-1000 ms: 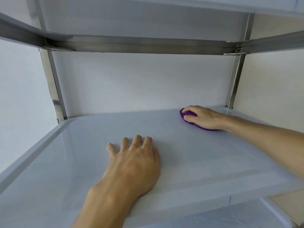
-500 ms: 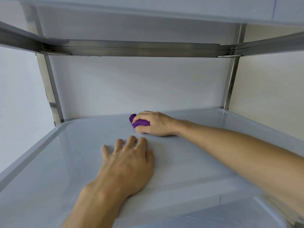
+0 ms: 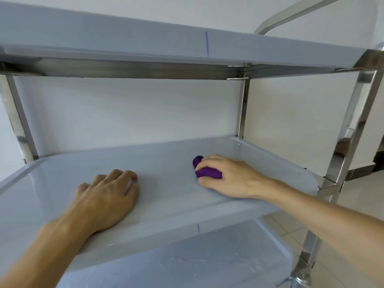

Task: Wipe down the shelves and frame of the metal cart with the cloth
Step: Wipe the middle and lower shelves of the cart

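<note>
Metal cart point(image 3: 351, 125): middle shelf point(image 3: 166, 163) in view, top shelf point(image 3: 124, 41) above, lower shelf point(image 3: 207, 260) below. Left hand point(image 3: 106, 196) lies flat and open on the middle shelf, palm down, holding nothing. Right hand point(image 3: 226, 176) is clenched around the bunched purple cloth point(image 3: 205, 171), pressing it onto the right part of the same shelf.

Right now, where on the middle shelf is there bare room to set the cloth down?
Middle shelf: bare between the left hand and right hand, along the back rim behind both, and at the far-left corner. The right hand covers the cloth near the right end; the left hand presses flat front-left. The bottom shelf also looks bare.
</note>
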Tool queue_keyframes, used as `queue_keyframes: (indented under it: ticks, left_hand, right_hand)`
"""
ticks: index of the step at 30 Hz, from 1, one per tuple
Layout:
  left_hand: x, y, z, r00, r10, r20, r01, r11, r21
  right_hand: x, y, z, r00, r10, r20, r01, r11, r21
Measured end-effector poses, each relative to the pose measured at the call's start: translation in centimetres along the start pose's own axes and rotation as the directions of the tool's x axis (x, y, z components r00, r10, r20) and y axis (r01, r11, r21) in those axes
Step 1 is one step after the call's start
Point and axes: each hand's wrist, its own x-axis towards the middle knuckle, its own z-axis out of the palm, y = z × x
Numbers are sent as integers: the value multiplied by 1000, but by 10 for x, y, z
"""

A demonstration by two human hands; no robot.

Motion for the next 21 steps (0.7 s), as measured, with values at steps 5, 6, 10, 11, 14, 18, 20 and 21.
queue_keyframes:
  ticks: [5,6,10,11,14,18,20,21]
  left_hand:
    - [1,-4,-1,1000,-5,-8,5,1000,-24]
    - [1,-3,-3,1000,-12,-4,12,1000,-27]
    - [1,14,-7,998,-17,-56,24,991,132]
    - [2,23,-7,997,20,-77,-7,986,165]
    - [-1,64,-5,978,196,-77,-189,978,92]
    - [0,107,6,943,333,-20,-333,941,-54]
    - [3,109,11,944,329,-6,-328,942,-76]
    - [4,106,13,947,321,9,-318,943,-96]
  right_hand:
    - [-51,-4,-15,986,-166,34,163,984,72]
    - [-58,3,-21,986,-159,41,155,984,90]
    - [-79,44,-44,999,-48,18,45,992,118]
    - [-83,57,-49,1000,-13,9,12,993,119]
    - [-91,92,-65,992,127,-13,-125,986,112]
    - [-79,120,-75,955,294,-30,-292,955,60]
    - [-56,124,-72,941,335,-42,-336,942,-10]
    - [-42,122,-68,934,354,-46,-355,934,-40]
